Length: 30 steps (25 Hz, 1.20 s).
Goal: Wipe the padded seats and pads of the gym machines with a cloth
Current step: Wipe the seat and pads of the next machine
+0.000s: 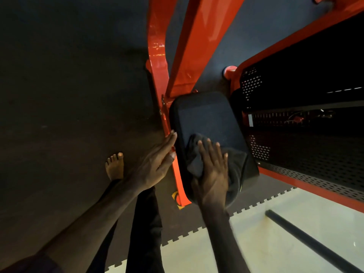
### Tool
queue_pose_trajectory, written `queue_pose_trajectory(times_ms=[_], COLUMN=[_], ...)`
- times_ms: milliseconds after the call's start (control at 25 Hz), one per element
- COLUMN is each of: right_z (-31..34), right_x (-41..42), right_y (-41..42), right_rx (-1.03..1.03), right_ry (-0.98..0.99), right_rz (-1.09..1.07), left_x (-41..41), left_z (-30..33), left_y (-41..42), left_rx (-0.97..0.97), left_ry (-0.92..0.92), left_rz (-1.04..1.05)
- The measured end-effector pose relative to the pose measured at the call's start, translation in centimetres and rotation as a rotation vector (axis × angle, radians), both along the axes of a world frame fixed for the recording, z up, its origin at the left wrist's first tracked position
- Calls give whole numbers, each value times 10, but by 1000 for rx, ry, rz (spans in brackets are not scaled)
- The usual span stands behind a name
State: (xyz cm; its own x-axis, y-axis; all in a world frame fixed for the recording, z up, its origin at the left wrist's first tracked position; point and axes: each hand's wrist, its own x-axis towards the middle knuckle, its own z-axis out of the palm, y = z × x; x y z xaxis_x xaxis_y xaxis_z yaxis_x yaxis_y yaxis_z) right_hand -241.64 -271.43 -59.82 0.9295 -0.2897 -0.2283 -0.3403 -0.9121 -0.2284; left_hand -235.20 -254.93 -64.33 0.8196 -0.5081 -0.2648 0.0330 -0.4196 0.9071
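I see right hand (213, 174) flat, fingers (202, 152) straight, pressing dark cloth (234, 166) onto black seat pad (206, 117), left hand (155, 162) open, fingertips touching pad's left edge by orange frame (157, 62)

Near end of the black seat pad (206, 119) hidden beneath the dark cloth (235, 164) and the flat right hand (213, 174). Orange frame (199, 42) cut off at the top edge. Interior behind the perforated guard (315, 170) too dark to read.
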Motion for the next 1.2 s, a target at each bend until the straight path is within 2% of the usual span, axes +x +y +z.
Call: queue_pose_trajectory(times_ms=[80, 120, 200, 280, 400, 480, 560, 640, 760, 840, 960, 1080, 1120, 1200], right_z=[3, 2, -9, -15, 6, 19, 14, 2, 0, 12, 16, 2, -1, -2], right_x=[-13, -12, 20, 37, -21, -55, -41, -12, -23, -63, -78, -45, -46, -66], right_y=[13, 15, -1, -19, 15, 42, 37, 12, -16, 10, 47, 3, -14, -18], right_rx=[67, 35, 28, 16, -3, -2, 31, -53, -92, -65, 8, -59, -83, -102], right_ry=[-13, -8, 46, 60, 28, 42, 34, 54, -14, -55, -51, -66, -80, -131], right_rz=[80, 160, 236, 113, -53, 3, 113, 196, -33, -153, -60, 71, 17, -224], left_x=[-13, -17, -15, -17, -14, -14, -16, -18, -21, -23, -28, -33, -34, -36], left_z=[-29, -36, -40, -41, -41, -39, -38, -42, -42, -38, -31, -33, -33, -28], left_y=[11, 11, 10, 9, 12, 10, 8, 7, 7, 4, -3, -9, -9, -11], left_rx=[-10, -29, -26, -10, 0, -2, -14, -20, 5, 26, 53, 28, 33, 78], left_ry=[41, 46, 59, 44, 43, 50, 58, 65, 26, 16, 38, 35, 53, 69], left_rz=[-38, -29, -30, -41, -52, -40, -16, 11, -9, -13, 14, 26, 23, 27])
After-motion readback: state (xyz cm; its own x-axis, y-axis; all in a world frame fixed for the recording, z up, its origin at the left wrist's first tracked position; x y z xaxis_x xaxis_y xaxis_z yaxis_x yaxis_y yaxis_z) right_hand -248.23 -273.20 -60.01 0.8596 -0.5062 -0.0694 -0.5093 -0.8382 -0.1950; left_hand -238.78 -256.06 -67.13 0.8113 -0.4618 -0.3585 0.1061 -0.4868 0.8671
